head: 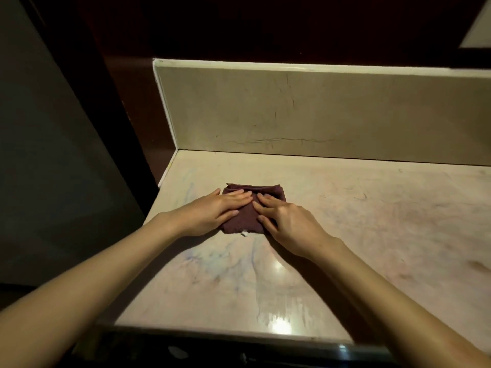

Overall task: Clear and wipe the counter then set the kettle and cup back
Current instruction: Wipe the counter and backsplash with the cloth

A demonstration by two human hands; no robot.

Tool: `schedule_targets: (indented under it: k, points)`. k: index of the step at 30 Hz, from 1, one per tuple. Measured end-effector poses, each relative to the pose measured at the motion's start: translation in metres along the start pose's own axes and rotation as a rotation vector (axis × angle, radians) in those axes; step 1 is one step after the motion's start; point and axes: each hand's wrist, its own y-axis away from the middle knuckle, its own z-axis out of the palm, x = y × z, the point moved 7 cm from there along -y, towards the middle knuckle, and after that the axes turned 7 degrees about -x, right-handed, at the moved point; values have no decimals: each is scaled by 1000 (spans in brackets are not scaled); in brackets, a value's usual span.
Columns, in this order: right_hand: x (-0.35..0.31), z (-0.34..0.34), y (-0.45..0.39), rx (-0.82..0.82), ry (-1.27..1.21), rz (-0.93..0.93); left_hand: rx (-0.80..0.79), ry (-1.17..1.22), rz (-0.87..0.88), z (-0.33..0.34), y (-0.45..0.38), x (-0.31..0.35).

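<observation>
Fingers [239,195] of both hands flat on folded cloth [240,221], near counter [372,235] left edge, right side seemingly open

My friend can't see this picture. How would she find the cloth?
Find the pale marble counter with its upright back wall. Near its left end, both hands, the left hand and right hand, press flat on a small folded cloth. It is dark maroon, the only dark thing on the pale stone.

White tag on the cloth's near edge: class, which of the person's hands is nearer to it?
Right. The right hand presses the folded maroon cloth beside the white tag, just to its right; the left hand rests on the cloth's left part, farther up.
</observation>
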Motion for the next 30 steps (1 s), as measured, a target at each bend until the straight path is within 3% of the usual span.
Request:
schedule_targets:
  k: [18, 22, 30]
  points:
    - [-69, 42, 140, -38, -46, -161, -39, 3, 24, 69, 123, 87]
    - [-76, 45, 149, 47, 46, -164, -51, -3, 44, 74, 130, 86]
    - [-61, 43, 115, -98, 17, -235, -93, -61, 74, 57, 117, 64]
